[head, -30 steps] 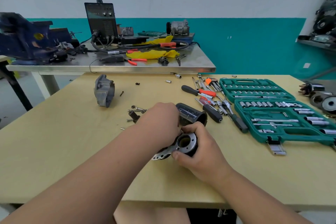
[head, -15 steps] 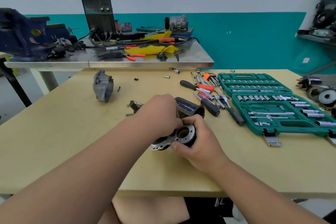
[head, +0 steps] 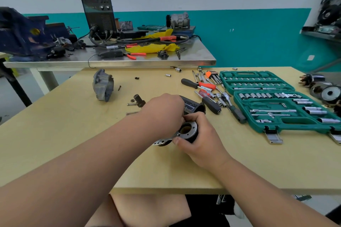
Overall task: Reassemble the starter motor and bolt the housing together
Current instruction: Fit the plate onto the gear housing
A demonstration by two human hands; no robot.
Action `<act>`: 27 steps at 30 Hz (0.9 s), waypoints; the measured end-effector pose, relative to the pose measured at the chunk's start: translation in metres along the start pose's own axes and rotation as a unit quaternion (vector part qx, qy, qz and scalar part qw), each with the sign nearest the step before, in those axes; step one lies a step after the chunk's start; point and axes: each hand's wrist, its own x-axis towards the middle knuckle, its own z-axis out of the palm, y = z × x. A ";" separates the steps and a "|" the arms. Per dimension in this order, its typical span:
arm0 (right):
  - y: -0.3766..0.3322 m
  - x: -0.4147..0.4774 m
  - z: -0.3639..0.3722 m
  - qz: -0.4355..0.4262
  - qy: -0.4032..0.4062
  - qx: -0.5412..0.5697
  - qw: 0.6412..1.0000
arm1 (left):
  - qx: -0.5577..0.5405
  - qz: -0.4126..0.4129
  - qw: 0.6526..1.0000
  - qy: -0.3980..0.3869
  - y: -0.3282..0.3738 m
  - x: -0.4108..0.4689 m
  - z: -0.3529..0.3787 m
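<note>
Right hand around housing; open green case, apparently sockets inside.

The left hand shows only its back, hiding its fingertips, whatever they touch at the rim of the ring-shaped end piece, and the near end of the black barrel just behind it. The right hand wraps the end piece, concealing its right side. Far right of that hand, the green socket case and some motor parts run off the frame edge.
</note>
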 end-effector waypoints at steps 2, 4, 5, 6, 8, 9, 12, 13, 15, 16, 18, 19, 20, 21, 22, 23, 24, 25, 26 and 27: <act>0.000 0.000 0.000 -0.001 0.002 0.002 1.000 | -0.005 0.001 1.000 0.004 -0.001 -0.002 0.002; 0.000 -0.001 0.001 -0.001 0.001 0.008 1.000 | -0.034 -0.002 0.999 0.005 -0.002 -0.003 0.002; 0.000 -0.001 0.001 -0.002 0.000 0.009 1.000 | -0.048 -0.005 0.999 0.006 -0.003 -0.003 0.001; 0.000 -0.002 0.001 -0.002 -0.001 0.007 1.000 | -0.056 -0.010 0.998 0.007 -0.004 -0.004 0.001; 0.000 -0.002 0.001 -0.002 -0.004 0.002 1.000 | -0.059 -0.026 0.998 0.008 -0.005 -0.003 0.000; 0.000 -0.003 0.002 -0.001 -0.005 0.000 1.000 | -0.055 -0.033 0.998 0.007 -0.004 -0.002 0.000; 0.000 -0.003 0.001 0.000 -0.006 -0.008 1.000 | -0.057 -0.031 0.998 0.007 -0.004 -0.001 -0.001; 0.001 -0.003 0.001 -0.001 -0.006 -0.009 1.000 | -0.066 -0.025 0.997 0.011 -0.004 -0.001 -0.001; 0.001 -0.003 0.000 -0.004 -0.006 -0.011 1.000 | -0.078 -0.017 0.997 0.021 -0.005 -0.002 -0.001; 0.001 -0.004 0.000 -0.006 -0.007 -0.012 1.000 | -0.083 -0.015 0.996 0.025 -0.005 -0.003 0.000; 0.001 -0.004 0.000 -0.009 -0.010 -0.016 1.000 | -0.093 -0.012 0.995 0.030 -0.008 -0.004 0.000; 0.000 -0.004 0.001 -0.010 -0.011 -0.017 1.000 | -0.098 -0.011 0.995 0.031 -0.009 -0.004 0.000; 0.000 -0.004 0.001 -0.010 -0.011 -0.016 1.000 | -0.100 -0.011 0.994 0.030 -0.010 -0.004 0.000; 0.000 -0.004 0.001 -0.011 -0.010 -0.015 1.000 | -0.102 -0.011 0.994 0.028 -0.011 -0.004 0.000; 0.000 -0.004 0.001 -0.011 -0.009 -0.014 1.000 | -0.103 -0.010 0.994 0.027 -0.010 -0.004 0.000; 0.000 -0.004 0.000 -0.010 -0.008 -0.012 1.000 | -0.106 -0.009 0.994 0.027 -0.010 -0.003 0.000; -0.001 -0.004 0.000 -0.010 -0.006 -0.011 1.000 | -0.111 -0.009 0.993 0.028 -0.009 -0.003 -0.001; -0.001 -0.004 -0.001 -0.010 -0.005 -0.012 1.000 | -0.118 -0.010 0.993 0.028 -0.008 -0.003 -0.001; -0.001 -0.004 -0.001 -0.012 -0.004 -0.015 1.000 | -0.126 -0.013 0.992 0.029 -0.007 -0.003 -0.001; -0.001 -0.003 -0.001 -0.014 -0.003 -0.020 1.000 | -0.134 -0.016 0.990 0.029 -0.006 -0.003 -0.001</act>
